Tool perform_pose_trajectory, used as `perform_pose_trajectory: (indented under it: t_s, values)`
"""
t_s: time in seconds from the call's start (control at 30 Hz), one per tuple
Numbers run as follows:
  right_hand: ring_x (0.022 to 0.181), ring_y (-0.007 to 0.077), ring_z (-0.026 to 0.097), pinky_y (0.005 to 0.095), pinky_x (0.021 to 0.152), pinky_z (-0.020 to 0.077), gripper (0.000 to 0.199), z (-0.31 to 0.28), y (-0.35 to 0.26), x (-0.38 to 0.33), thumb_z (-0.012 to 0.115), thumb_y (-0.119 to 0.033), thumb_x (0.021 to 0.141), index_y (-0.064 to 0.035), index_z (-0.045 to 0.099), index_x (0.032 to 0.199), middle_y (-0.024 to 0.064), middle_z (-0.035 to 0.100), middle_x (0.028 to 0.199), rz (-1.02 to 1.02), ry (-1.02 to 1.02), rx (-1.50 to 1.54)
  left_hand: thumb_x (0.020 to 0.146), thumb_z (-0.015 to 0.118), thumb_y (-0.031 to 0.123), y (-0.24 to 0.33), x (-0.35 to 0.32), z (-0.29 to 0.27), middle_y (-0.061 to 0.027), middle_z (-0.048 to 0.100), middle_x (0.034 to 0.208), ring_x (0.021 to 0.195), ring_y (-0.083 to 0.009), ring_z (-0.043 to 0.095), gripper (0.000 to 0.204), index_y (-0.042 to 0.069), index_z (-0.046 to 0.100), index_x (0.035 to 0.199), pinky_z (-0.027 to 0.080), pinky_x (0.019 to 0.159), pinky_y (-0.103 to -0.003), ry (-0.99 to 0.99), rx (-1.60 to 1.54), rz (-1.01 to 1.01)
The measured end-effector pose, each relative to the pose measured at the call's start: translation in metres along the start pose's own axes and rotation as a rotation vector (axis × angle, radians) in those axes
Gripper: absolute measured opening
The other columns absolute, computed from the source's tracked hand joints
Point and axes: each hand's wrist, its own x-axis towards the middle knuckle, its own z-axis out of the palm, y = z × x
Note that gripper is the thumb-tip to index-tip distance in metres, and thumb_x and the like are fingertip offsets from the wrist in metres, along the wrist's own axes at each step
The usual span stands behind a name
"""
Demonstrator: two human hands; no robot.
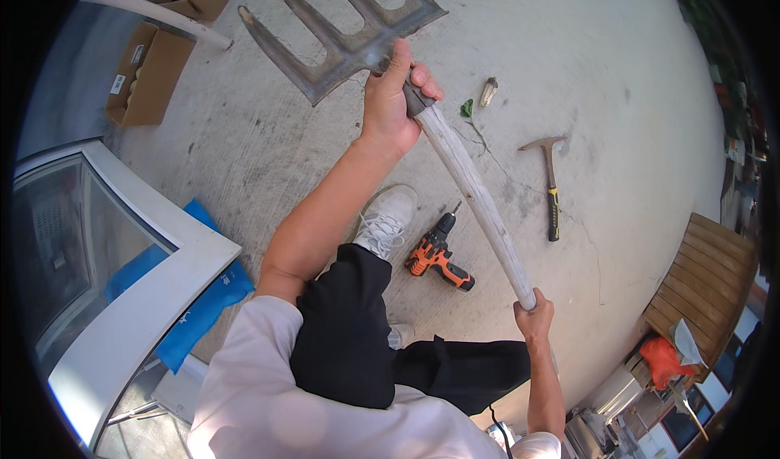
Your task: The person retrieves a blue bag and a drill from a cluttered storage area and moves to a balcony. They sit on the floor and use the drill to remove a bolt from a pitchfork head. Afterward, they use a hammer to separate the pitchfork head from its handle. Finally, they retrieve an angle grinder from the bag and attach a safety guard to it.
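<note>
I hold a garden fork out in front of me over a concrete floor. Its rusty metal head [345,41] has several flat tines pointing up and left. My left hand [392,95] grips the socket where the head meets the pale wooden handle [475,195]. My right hand [534,313] is closed around the handle's lower end. Below the handle, an orange and black cordless drill [437,257] lies on the floor beside my white shoe [388,219].
A hammer [550,184] with a yellow and black grip lies to the right. A small green leaf [468,110] and a short cylinder [488,91] lie nearby. Cardboard boxes [154,69] sit at top left, a glass-topped white cabinet [106,280] at left, a wooden panel [707,280] at right.
</note>
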Motion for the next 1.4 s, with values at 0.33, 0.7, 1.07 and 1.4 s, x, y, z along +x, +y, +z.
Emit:
perform_pose_trajectory:
  t_s: [0.33, 0.7, 1.07, 1.4]
  values:
    - [0.056, 0.0419, 0.058, 0.0377, 0.053, 0.0463, 0.02, -0.016, 0.051, -0.005, 0.067, -0.005, 0.066, -0.0018, 0.048, 0.066, 0.0215, 0.053, 0.057, 0.075, 0.032, 0.047, 0.068, 0.037, 0.092, -0.008, -0.052, 0.047, -0.0103, 0.06, 0.089, 0.083, -0.0229, 0.057, 0.085, 0.014, 0.048, 0.101, 0.045, 0.08, -0.038, -0.431, 0.045, -0.02]
    - [0.058, 0.0298, 0.062, 0.0359, 0.057, 0.0484, 0.019, -0.025, 0.112, -0.038, 0.072, -0.006, 0.071, -0.0038, 0.052, 0.072, 0.0171, 0.059, 0.063, 0.044, 0.168, 0.065, 0.053, 0.081, 0.067, -0.04, -0.111, 0.074, -0.0272, 0.047, 0.135, 0.124, -0.0347, 0.053, 0.099, 0.014, 0.04, 0.127, 0.041, 0.104, -0.051, -0.918, -0.063, -0.188]
    - [0.06, 0.0283, 0.063, 0.0345, 0.058, 0.0489, 0.019, -0.033, 0.128, -0.04, 0.074, -0.007, 0.073, -0.0045, 0.055, 0.074, 0.0162, 0.061, 0.066, 0.069, 0.137, 0.074, 0.074, 0.073, 0.054, -0.069, -0.125, 0.051, -0.0243, 0.056, 0.12, 0.109, -0.0309, 0.059, 0.069, 0.01, 0.044, 0.119, 0.047, 0.095, -0.046, -1.134, -0.041, -0.239]
    - [0.064, 0.039, 0.063, 0.0399, 0.058, 0.0498, 0.018, -0.033, 0.089, -0.013, 0.07, -0.008, 0.065, -0.0031, 0.054, 0.07, 0.021, 0.061, 0.066, 0.108, -0.032, -0.031, 0.093, 0.061, 0.047, -0.043, -0.068, 0.048, -0.0204, 0.068, 0.098, 0.085, -0.0277, 0.069, 0.042, 0.008, 0.05, 0.105, 0.054, 0.081, -0.041, -0.4, 0.011, 0.015]
